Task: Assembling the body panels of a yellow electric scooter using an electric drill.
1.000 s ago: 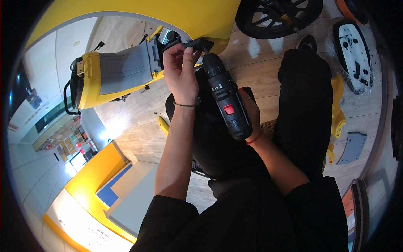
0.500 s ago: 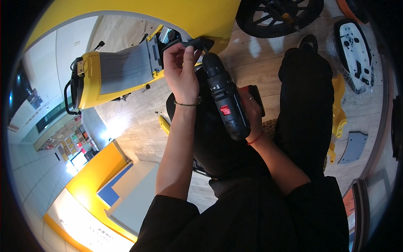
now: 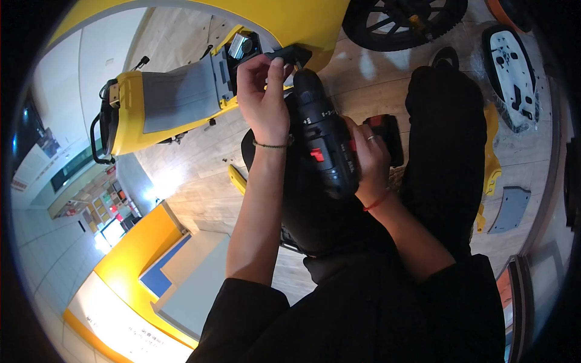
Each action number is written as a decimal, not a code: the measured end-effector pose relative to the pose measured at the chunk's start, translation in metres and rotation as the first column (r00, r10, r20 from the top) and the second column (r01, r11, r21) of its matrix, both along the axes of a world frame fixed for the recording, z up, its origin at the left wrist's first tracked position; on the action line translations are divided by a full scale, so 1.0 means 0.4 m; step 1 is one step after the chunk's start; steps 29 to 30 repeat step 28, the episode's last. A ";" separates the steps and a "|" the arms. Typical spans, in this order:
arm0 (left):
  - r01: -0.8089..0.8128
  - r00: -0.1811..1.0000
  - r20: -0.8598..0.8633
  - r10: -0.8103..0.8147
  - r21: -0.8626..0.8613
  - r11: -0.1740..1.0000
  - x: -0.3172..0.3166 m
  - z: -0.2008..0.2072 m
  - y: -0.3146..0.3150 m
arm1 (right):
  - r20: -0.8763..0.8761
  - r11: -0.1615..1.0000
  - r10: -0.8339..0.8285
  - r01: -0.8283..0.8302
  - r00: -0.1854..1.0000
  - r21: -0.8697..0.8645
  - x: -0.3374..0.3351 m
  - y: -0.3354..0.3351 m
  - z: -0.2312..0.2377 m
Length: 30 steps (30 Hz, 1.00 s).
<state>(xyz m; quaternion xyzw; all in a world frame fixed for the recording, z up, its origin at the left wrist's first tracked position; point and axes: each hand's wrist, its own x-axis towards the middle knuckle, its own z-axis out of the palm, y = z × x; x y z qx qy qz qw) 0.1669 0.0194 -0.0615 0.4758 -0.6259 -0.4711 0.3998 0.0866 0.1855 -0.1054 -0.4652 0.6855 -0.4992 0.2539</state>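
A black cordless drill (image 3: pixel 327 142) with red switches is gripped by my right hand (image 3: pixel 370 158), whose fingers wrap round its handle. Its battery pack (image 3: pixel 385 136) sticks out to the right. The drill's front end points away from me, its bit reaching a small black plastic part (image 3: pixel 295 54). My left hand (image 3: pixel 264 94) pinches that part between thumb and fingers, at the lower edge of a large yellow body panel (image 3: pixel 242 15). Whether the bit is in a screw there is too small to make out.
A yellow scooter frame with a grey footboard (image 3: pixel 178 100) lies at the left. Beyond my knees is a black wheel (image 3: pixel 402 24). A black-and-white part in clear wrap (image 3: pixel 511 75), a yellow strip (image 3: pixel 491 148) and a grey panel (image 3: pixel 509 209) lie on the floor at the right.
The drill has rolled in my right hand, so its handle and battery now show further to the right. My left hand and the black part have shifted slightly away from me.
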 end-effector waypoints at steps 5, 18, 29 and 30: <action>-0.007 0.999 0.039 0.007 -0.001 1.000 0.002 0.008 -0.003 | 0.930 0.995 -0.039 -0.067 0.365 0.068 0.065 0.010 -0.013; 0.246 0.889 0.459 0.002 -0.479 0.843 -0.016 0.032 -0.023 | 0.737 0.996 0.087 -0.036 0.670 -0.084 0.062 -0.006 -0.024; 0.276 0.877 0.481 -0.012 -0.481 0.832 0.010 -0.024 -0.021 | -0.180 1.000 0.002 -0.004 0.984 -0.007 -0.044 -0.003 -0.030; 0.276 0.877 0.481 -0.012 -0.481 0.832 0.010 -0.024 -0.021 | -0.180 1.000 0.002 -0.004 0.984 -0.007 -0.044 -0.003 -0.030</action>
